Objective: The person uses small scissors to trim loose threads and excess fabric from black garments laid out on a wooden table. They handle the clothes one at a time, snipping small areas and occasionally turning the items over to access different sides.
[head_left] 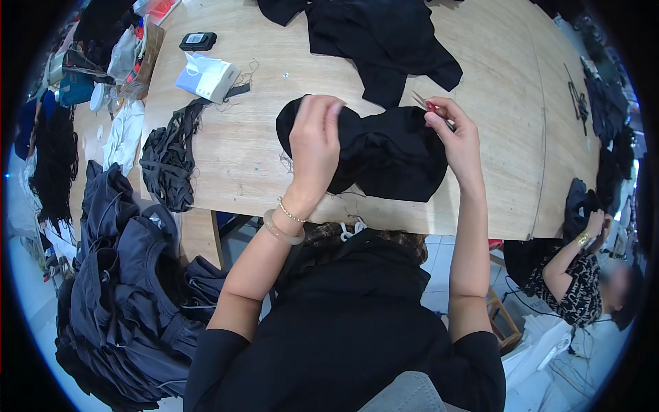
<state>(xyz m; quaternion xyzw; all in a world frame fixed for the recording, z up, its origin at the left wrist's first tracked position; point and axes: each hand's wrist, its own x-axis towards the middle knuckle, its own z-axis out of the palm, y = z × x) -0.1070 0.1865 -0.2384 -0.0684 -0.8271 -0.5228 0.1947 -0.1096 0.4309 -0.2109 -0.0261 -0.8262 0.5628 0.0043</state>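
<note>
The left hand [314,141] lies curled over the left side of a black garment [384,154], fingers bent and pinching its fabric, while the right hand [454,134] is closed around small thread snips [424,103] held at the garment's far right edge. The garment rests on the near part of a wooden table [233,144], just in front of the person. Farther off lies another black fabric piece [384,34]; to the left are black straps [168,161], a white box [209,75], and a dark garment heap [130,295].
</note>
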